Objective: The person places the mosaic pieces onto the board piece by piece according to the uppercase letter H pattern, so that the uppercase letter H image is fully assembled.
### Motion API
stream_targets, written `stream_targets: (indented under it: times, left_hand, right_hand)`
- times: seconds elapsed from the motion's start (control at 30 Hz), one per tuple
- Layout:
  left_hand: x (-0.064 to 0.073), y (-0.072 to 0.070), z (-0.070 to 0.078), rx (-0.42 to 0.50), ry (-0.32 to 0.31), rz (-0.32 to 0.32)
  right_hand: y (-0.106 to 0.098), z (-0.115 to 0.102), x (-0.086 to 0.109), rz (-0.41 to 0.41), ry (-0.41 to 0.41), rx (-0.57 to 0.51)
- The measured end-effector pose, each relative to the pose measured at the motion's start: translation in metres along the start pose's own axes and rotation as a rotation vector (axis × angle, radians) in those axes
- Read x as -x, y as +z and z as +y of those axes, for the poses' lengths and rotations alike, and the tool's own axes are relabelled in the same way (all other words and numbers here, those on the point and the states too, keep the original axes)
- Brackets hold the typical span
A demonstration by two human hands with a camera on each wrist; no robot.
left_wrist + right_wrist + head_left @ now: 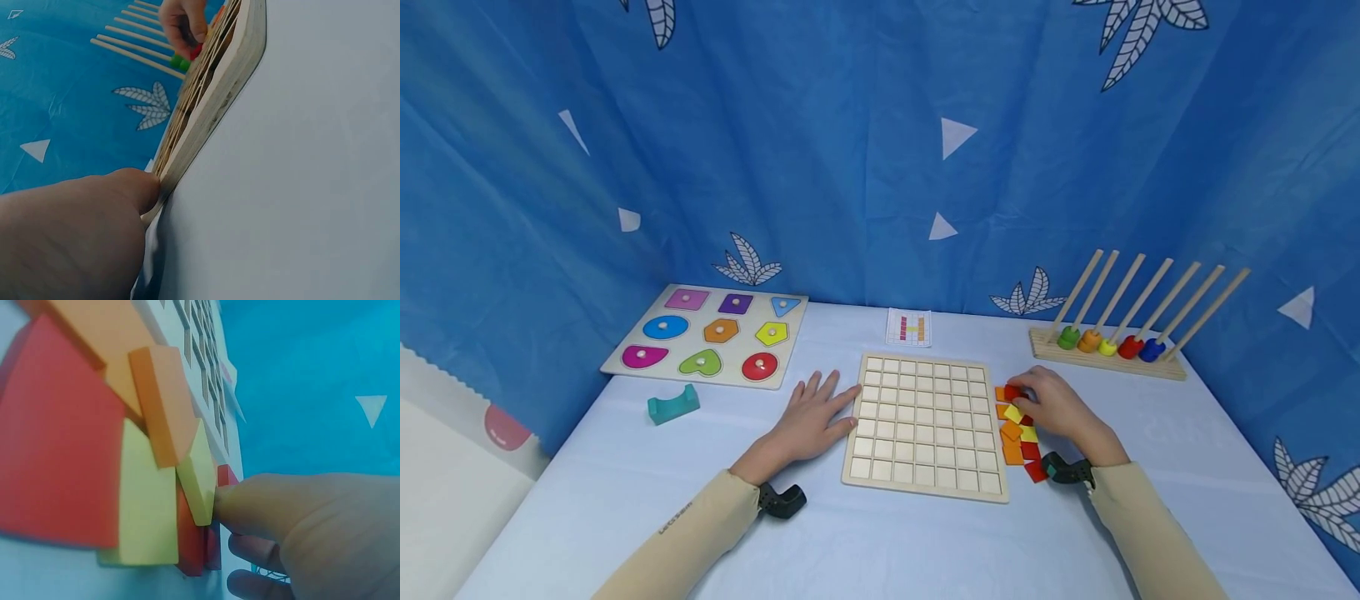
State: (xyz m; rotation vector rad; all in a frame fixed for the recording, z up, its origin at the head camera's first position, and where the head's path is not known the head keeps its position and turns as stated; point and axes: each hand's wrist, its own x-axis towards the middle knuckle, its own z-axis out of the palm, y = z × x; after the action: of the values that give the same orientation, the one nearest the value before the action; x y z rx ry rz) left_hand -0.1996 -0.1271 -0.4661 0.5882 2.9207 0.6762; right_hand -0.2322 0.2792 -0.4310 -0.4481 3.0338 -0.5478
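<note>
A wooden grid board [925, 425] with rows of square recesses lies flat on the table. My left hand [814, 419] lies spread beside it, thumb and index fingertip at its left edge; the left wrist view has the thumb [134, 187] against the board's side. Along the right edge is a loose pile of red, orange and yellow square tiles [1013, 452]. At the pile's far end, my right hand [1056, 404] pinches a red tile [1012, 392] between thumb and fingers. Close under the right thumb, a yellow tile [199, 478] leans on others.
Behind the board lies a small pattern card [908, 327]. A shape puzzle board [647, 333] with knobbed pieces is at the far left, a teal curved block [673, 406] in front of it. At the back right stands a wooden rack [1105, 358] of tall pegs with coloured rings.
</note>
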Motion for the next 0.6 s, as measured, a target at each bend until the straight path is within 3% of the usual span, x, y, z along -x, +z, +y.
stream_targets:
  times: [0.6]
  left_hand:
    - [0.001,0.000,0.000,0.008,-0.006,0.000]
  right_hand:
    - [0.003,-0.018,-0.008,0.010,-0.125,-0.008]
